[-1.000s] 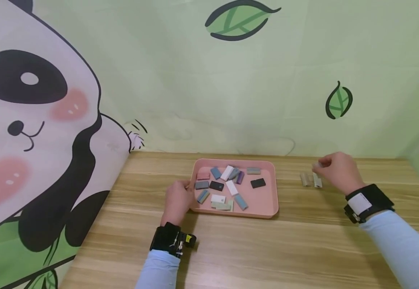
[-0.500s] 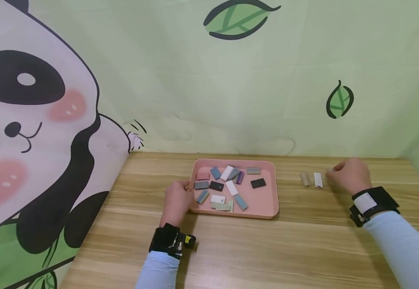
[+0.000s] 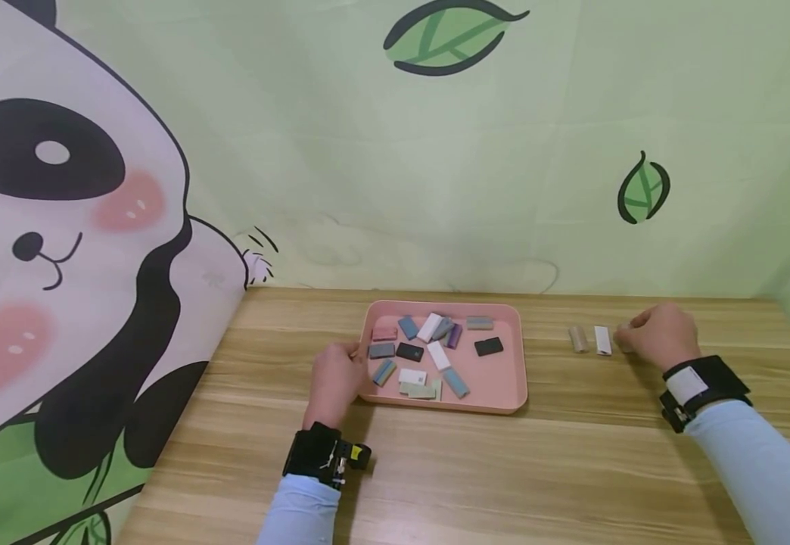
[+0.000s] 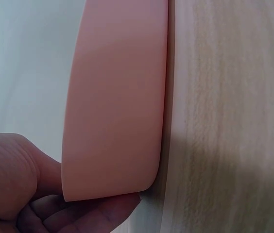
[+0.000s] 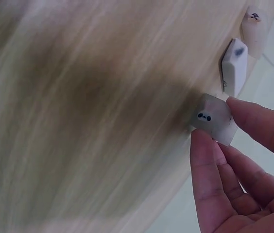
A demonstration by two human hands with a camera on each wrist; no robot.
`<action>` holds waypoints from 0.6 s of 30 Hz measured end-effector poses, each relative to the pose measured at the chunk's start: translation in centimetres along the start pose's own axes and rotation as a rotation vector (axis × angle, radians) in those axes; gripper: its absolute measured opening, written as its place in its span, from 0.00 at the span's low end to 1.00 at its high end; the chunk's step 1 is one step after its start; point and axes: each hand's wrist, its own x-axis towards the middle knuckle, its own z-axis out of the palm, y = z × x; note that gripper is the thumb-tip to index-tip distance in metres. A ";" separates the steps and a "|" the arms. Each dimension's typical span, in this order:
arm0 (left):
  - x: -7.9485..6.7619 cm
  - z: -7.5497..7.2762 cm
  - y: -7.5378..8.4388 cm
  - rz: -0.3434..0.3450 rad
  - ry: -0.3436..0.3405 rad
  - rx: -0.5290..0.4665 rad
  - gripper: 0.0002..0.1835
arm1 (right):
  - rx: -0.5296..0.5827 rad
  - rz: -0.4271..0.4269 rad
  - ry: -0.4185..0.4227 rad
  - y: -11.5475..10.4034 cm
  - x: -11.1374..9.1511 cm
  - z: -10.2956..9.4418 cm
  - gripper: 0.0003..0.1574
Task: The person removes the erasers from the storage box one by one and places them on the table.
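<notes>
My right hand (image 3: pixel 660 335) is at the right of the table. In the right wrist view its thumb and fingers pinch a small translucent whitish eraser (image 5: pixel 215 118) with a tiny face printed on its end. Beside it in a row lie a white eraser (image 3: pixel 602 341) and a beige translucent eraser (image 3: pixel 578 339). My left hand (image 3: pixel 336 377) holds the left side of a pink tray (image 3: pixel 504 390), its thumb at the rim and fingers against the outer wall, as the left wrist view shows. Inside the tray lie several erasers, among them a black one (image 3: pixel 489 347) and a blue one (image 3: pixel 455 382).
The wooden table (image 3: pixel 477 477) meets a pale green wall cloth (image 3: pixel 340 189) along its back edge. A printed panda (image 3: pixel 157 303) fills the cloth at the left. Both wrists wear black straps with cameras.
My right hand has shifted right from above the white eraser and lowered the translucent eraser to the table beside it. The left hand and the tray hold their place.
</notes>
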 end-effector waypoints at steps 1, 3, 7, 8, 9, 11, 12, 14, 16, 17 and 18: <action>0.0 0.0 0.0 0.002 0.001 0.000 0.17 | -0.002 0.002 -0.001 0.0 0.0 0.0 0.25; 0.0 0.0 0.0 -0.002 0.004 0.000 0.17 | -0.002 0.012 -0.010 0.0 0.1 -0.1 0.26; 0.0 0.0 0.1 -0.007 0.003 0.006 0.17 | -0.011 0.028 -0.019 0.0 0.3 -0.1 0.27; 0.1 0.0 0.1 -0.012 0.000 0.004 0.17 | -0.012 0.032 -0.023 0.0 0.3 -0.1 0.28; 0.1 0.0 0.2 -0.017 -0.002 0.003 0.17 | -0.014 0.036 -0.024 0.0 0.3 -0.1 0.28; 0.1 0.0 0.2 -0.021 -0.008 0.001 0.17 | -0.019 0.032 -0.020 0.0 0.3 -0.1 0.27; 0.0 0.0 0.2 -0.023 -0.012 -0.003 0.17 | -0.020 0.028 -0.016 0.0 0.3 -0.1 0.27; 0.0 0.0 0.2 -0.030 -0.021 -0.011 0.18 | -0.023 0.018 -0.004 0.0 0.2 0.0 0.26; 0.0 0.0 0.2 -0.030 -0.025 -0.014 0.18 | -0.025 0.006 0.005 0.0 0.1 0.1 0.26; 0.0 0.0 0.1 -0.031 -0.027 -0.014 0.18 | -0.026 0.004 0.004 0.0 0.1 0.2 0.27; 0.0 0.0 0.1 -0.031 -0.030 -0.012 0.18 | -0.025 0.010 -0.001 0.1 0.0 0.2 0.27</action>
